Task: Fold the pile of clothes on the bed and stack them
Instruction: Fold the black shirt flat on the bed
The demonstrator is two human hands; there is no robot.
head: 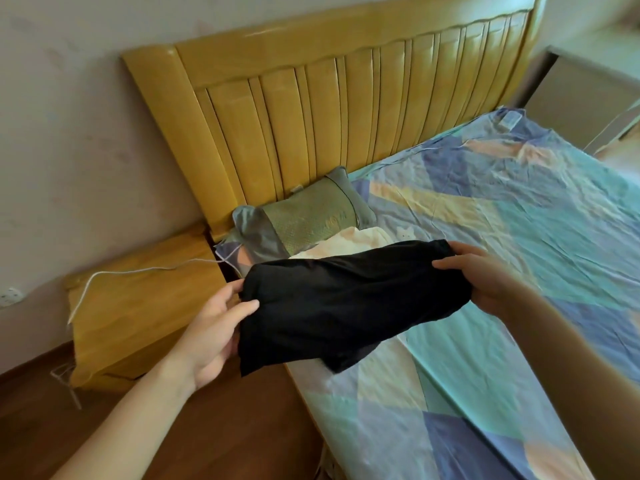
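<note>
Nearest, two bare forearms reach in from the bottom corners. The left hand (211, 327) curls its fingers and thumb round the left end of a black garment (349, 303), while the right hand (485, 282) pinches the right end, thumb on top and fingers under the cloth. The garment hangs between them, folded into a loose band, held just above the near left edge of the bed (519, 237) with its patterned sheet. This looks like the carrying step: a folded piece on its way to a stack. Just beyond it lies a pale cream cloth (356, 242), likely that stack. The next move calls for lowering the band flat and square without it unfolding. Farther back sit a green pillow (311, 216) and the wooden headboard (346, 109).
</note>
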